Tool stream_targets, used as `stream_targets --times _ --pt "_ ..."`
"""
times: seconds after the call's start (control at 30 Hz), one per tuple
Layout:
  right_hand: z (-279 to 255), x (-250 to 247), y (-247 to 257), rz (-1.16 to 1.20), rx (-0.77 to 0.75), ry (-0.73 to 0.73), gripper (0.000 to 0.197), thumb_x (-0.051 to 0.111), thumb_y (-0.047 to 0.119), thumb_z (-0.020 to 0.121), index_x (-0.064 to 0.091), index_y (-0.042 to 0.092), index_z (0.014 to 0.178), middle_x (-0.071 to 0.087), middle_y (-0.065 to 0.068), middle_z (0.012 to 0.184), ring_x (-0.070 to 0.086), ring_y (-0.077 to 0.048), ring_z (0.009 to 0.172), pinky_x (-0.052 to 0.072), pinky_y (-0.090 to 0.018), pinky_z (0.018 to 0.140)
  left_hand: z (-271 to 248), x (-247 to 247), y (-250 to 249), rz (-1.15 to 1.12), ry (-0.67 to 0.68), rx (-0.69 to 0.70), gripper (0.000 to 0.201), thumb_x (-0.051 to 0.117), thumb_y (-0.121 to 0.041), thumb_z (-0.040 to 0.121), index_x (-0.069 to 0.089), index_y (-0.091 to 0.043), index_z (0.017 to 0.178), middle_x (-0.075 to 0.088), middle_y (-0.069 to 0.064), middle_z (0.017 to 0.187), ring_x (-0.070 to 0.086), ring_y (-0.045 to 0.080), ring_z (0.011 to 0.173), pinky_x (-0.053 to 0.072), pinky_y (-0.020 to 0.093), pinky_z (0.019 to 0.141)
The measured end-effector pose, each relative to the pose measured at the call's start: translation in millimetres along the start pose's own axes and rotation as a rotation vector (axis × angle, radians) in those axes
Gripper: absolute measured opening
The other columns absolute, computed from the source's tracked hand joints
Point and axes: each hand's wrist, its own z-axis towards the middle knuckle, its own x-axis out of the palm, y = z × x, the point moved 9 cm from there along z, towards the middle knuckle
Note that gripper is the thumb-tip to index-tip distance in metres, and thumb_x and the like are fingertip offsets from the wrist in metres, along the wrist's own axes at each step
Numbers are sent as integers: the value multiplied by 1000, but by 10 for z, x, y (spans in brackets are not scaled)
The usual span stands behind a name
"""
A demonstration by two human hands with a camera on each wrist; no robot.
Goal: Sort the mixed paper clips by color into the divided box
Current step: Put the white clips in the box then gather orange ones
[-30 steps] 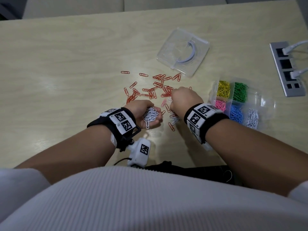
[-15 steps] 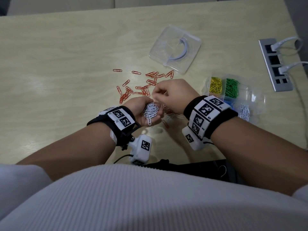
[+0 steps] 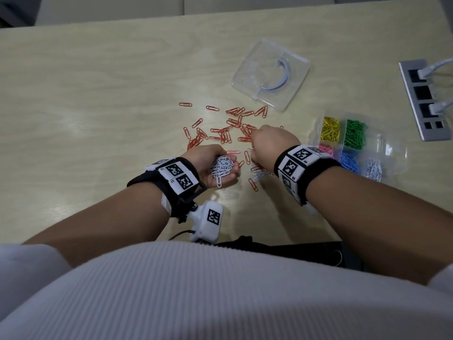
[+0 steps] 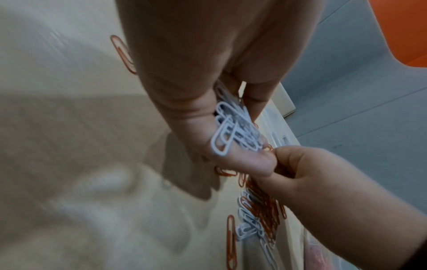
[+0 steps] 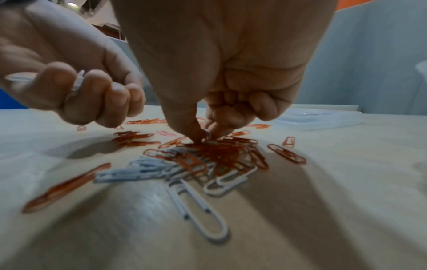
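I am cupping a bunch of white paper clips [image 3: 221, 168] in my left hand [image 3: 210, 163], palm up, with the fingers curled round them just above the table [image 3: 98, 94]. My right hand [image 3: 269, 146] is reaching down into the mixed pile [image 5: 208, 159] just beside it; the right wrist view is showing my thumb and forefinger pinching a white clip [image 5: 207, 134] at the top of that pile, while my other fingers are folded in.

The pile under my right hand is mingling orange clips [image 3: 220, 133] with loose white clips [image 3: 258, 174], and the orange ones are lying over several of the white ones, getting in my way. More orange clips are spreading across the table beyond both hands, toward the far side. One pink clip [image 3: 232, 152] is lying between my hands.

The divided box [image 3: 392, 153] is sitting to my right, clear plastic, near my right wrist. Yellow clips [image 3: 331, 130] and green clips [image 3: 355, 133] are filling its far compartments; pink clips [image 3: 326, 150], blue clips [image 3: 349, 161] and sorted white clips [image 3: 373, 169] are lying in the near ones. My right wristband [image 3: 301, 163] is covering part of the pink compartment.

A clear lid [image 3: 269, 74] is lying flat beyond the pile. A grey socket strip [image 3: 424, 99] with white plugs is sitting at the far right edge.
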Motion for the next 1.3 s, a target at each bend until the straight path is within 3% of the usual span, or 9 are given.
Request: stream_targets --times 0.13,0.23,0.3,0.4,0.47,0.6,0.67,1.07,1.3 --pt "-67 -212 66 228 -40 -68 8 56 28 86 60 21 89 61 1 91 57 -20 87 47 -32 75 20 31 -23 21 7 4 30 35 -15 97 60 -4 85 62 13 73 64 19 56 57 30 64" --pt "-170 -325 300 379 -180 -32 7 64 31 84 64 25 81 61 9 80 56 -10 79 43 -25 68 42 85 -21 45 22 3 28 37 -13 96 60 2 101 64 18 83 66 24 72 56 38 72" --pt "-206 -290 358 388 -219 24 9 66 34 84 69 26 86 65 10 83 56 -8 80 42 -24 68 57 134 -15 29 39 -1 29 40 -13 96 59 3 110 65 20 93 66 26 80 57 39 70" --pt "-199 -299 136 399 -157 -36 19 56 34 91 71 24 97 67 8 93 57 -10 85 42 -25 73 40 227 2 -25 98 -33 27 36 -12 95 60 0 90 62 13 72 63 19 59 57 29 59" --pt "-199 -305 -116 368 -56 -75 21 49 26 94 69 23 100 67 5 100 56 -13 90 41 -26 76 39 254 9 -41 117 -45 28 35 -13 95 58 -5 81 59 10 69 60 17 57 56 26 59" --pt "-253 -18 -347 176 25 149 33 45 8 89 68 27 103 63 0 109 57 -21 97 44 -27 78 55 259 64 -61 121 -76 26 35 -13 93 57 -7 80 58 8 73 59 17 63 54 27 67" --pt "-262 49 -354 140 32 168 36 46 6 90 66 29 109 58 -2 112 56 -23 100 45 -30 80 55 265 80 -65 119 -87 26 35 -13 93 56 -7 80 57 9 74 58 18 64 55 27 64" --pt "-213 -12 -203 56 -25 -59 21 50 33 94 61 23 109 56 -3 110 56 -25 101 44 -36 83 68 262 75 29 62 -40 32 35 -14 95 61 -5 80 62 10 70 60 17 61 56 27 57" --pt "-159 -18 -145 3 -27 -141 19 50 20 92 59 20 109 57 -4 108 58 -26 97 44 -37 80 49 252 74 25 60 -39 32 35 -15 96 60 -5 79 61 10 70 61 16 56 56 26 56"
